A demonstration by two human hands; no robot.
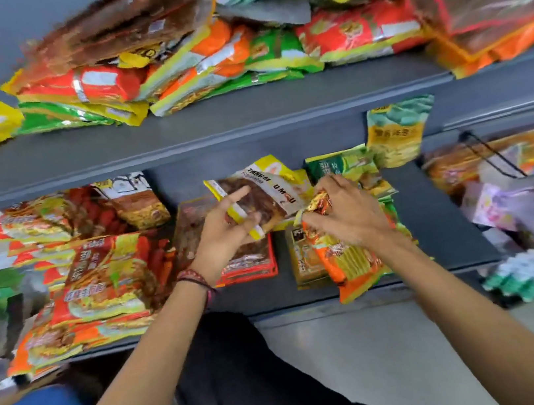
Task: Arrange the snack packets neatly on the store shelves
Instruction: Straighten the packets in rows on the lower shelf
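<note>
Nearest are two bare forearms, the left one wearing a braided wristband (196,278). The left hand (225,231) pinches one yellow-edged brown packet (263,196) between thumb and fingers, holding it tilted above the lower shelf (436,229). The right hand (347,213) curls its fingers round the crinkled top of one orange packet (346,258), which lies at the shelf's front lip. One red-edged brown packet (248,260) lies flat, partly hidden by the left hand. To the left sits a slumped pile of orange-red packets (107,278), too smeared to count. Behind the right hand are green packets (344,163), partly hidden, and one pale green packet (398,130) standing upright. Farther off, the upper shelf (246,118) carries a jumbled heap of orange, green and yellow packets (204,69), cut off at the top, with the print unreadable.
</note>
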